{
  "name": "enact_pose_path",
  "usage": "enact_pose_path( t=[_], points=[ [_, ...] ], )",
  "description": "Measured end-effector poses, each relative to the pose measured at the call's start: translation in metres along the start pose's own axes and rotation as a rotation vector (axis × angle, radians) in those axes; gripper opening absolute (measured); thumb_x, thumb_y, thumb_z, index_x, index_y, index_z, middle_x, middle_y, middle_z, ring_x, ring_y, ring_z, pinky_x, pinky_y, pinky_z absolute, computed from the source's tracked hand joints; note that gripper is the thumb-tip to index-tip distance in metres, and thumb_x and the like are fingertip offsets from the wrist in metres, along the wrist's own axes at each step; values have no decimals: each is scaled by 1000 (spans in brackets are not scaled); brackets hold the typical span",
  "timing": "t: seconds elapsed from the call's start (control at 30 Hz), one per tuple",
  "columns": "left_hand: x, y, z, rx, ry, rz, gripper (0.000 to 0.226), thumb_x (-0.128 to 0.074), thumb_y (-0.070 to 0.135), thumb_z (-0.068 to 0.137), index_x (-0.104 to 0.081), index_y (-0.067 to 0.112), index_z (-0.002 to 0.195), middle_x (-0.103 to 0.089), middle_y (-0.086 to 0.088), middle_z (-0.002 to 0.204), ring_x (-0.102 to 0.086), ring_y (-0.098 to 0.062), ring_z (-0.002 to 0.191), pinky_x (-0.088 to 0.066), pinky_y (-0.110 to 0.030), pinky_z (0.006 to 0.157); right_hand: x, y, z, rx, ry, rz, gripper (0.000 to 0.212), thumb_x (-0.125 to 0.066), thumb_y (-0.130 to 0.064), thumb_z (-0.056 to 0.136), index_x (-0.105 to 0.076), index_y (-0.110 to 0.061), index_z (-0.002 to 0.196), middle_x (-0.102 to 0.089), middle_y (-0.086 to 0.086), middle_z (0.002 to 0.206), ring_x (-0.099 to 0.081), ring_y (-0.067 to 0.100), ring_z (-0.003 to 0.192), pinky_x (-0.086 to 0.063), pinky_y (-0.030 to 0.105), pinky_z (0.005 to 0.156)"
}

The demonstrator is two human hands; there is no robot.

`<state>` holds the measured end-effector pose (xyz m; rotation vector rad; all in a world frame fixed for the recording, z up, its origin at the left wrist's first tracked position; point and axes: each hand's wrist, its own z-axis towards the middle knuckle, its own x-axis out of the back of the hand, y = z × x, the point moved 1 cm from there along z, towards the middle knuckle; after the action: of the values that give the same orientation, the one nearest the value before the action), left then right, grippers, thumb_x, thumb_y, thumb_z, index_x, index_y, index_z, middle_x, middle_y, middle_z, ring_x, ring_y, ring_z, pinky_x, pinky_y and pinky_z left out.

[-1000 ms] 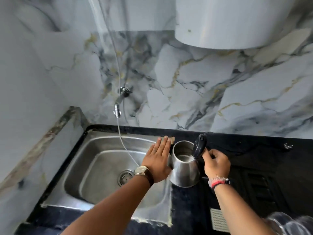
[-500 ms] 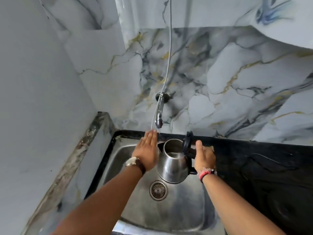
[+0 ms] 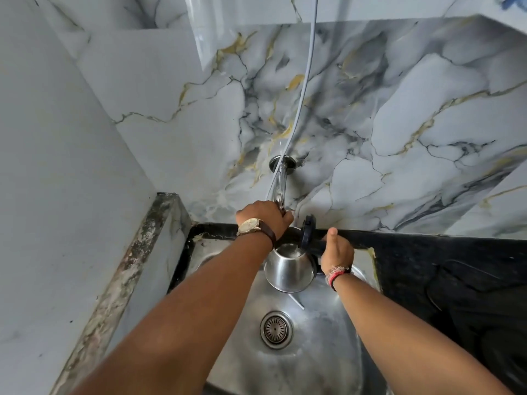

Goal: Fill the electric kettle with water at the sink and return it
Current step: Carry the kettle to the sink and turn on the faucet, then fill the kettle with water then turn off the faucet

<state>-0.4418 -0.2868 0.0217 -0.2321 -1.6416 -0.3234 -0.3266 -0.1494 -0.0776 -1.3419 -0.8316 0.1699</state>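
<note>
A shiny steel electric kettle (image 3: 288,270) hangs over the steel sink (image 3: 322,352), its black lid (image 3: 308,230) flipped up. My right hand (image 3: 336,252) is closed around the kettle's black handle. A chrome tap (image 3: 281,183) sticks out of the marble wall just above the kettle's mouth. My left hand (image 3: 265,216), with a watch on the wrist, is curled around the tap's end. No water stream is visible; my left hand hides the tap's outlet.
The sink drain (image 3: 276,329) lies below the kettle. A thin grey hose (image 3: 308,81) hangs down the wall to the tap. Black countertop (image 3: 445,266) runs to the right. A white side wall and stained ledge (image 3: 128,269) close in the left.
The kettle travelled left from the counter to over the sink, under the tap. My left hand went from flat and open beside the kettle up to grip the tap. The view shifted left.
</note>
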Motion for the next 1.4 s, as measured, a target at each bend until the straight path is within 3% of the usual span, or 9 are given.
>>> enact_pose_path(
  t=[0.13,0.27,0.33,0.43,0.53,0.63,0.7,0.83,1.4],
  points=[
    [-11,-4,8,-96,-66,-104,40,-38,58,85,-49,21,72,-58,-4,74,-52,-24,65,-40,-36,60,-5,-1,5,-4,-1,14,100,-15,-74,82,-62,14,74,-66,35,78,-60,49,75,-52,52,72],
    [-8,-31,19,-322,-334,-340,40,-45,56,97,-56,18,104,-64,-4,95,-59,-25,84,-47,-41,77,-6,3,7,4,-9,23,101,-14,-74,82,-62,14,75,-66,36,79,-61,50,77,-52,52,74],
    [-3,-40,24,-402,-391,-388,38,-47,59,96,-55,24,106,-64,0,96,-60,-23,88,-48,-41,82,-8,2,6,2,-8,20,101,-14,-74,82,-63,14,75,-66,35,79,-61,49,77,-52,52,74],
    [-11,-50,16,-457,-232,-320,48,-41,66,95,-55,23,112,-64,-1,94,-60,-27,88,-46,-39,77,-8,1,3,-1,-7,6,87,-24,-72,87,-57,5,62,-62,27,65,-57,43,64,-49,48,63],
    [-39,-61,-9,-434,-56,-378,44,-43,45,92,-56,23,128,-67,-6,118,-60,-31,106,-48,-45,88,-4,5,6,27,-61,-58,58,-57,-46,94,-48,-5,53,-50,17,53,-46,32,55,-46,49,57],
    [-70,-63,-28,-329,-182,-203,81,-57,26,80,-26,24,155,-37,-6,157,-39,-31,138,-36,-49,110,-1,11,10,30,-82,-90,54,-66,-36,92,-40,-12,50,-40,3,48,-38,24,53,-38,40,54],
    [-89,-59,-34,-326,-241,-101,97,-58,26,80,-1,23,158,-9,-2,167,-17,-27,149,-22,-50,117,-1,13,11,29,-88,-94,55,-67,-36,91,-40,-13,50,-40,1,47,-39,23,53,-37,38,54],
    [-106,-54,-37,-313,-174,-19,100,-54,40,85,13,19,156,15,-2,166,4,-27,151,-11,-50,120,-2,14,11,20,-92,-78,54,-67,-35,91,-41,-13,50,-42,3,48,-40,24,53,-37,37,54],
    [-106,-47,-42,-285,-127,8,103,-53,46,87,18,14,154,20,-7,164,17,-28,149,4,-49,119,-1,14,11,39,-67,-47,53,-67,-35,90,-43,-11,50,-42,1,44,-39,22,49,-34,35,50]
  ],
)
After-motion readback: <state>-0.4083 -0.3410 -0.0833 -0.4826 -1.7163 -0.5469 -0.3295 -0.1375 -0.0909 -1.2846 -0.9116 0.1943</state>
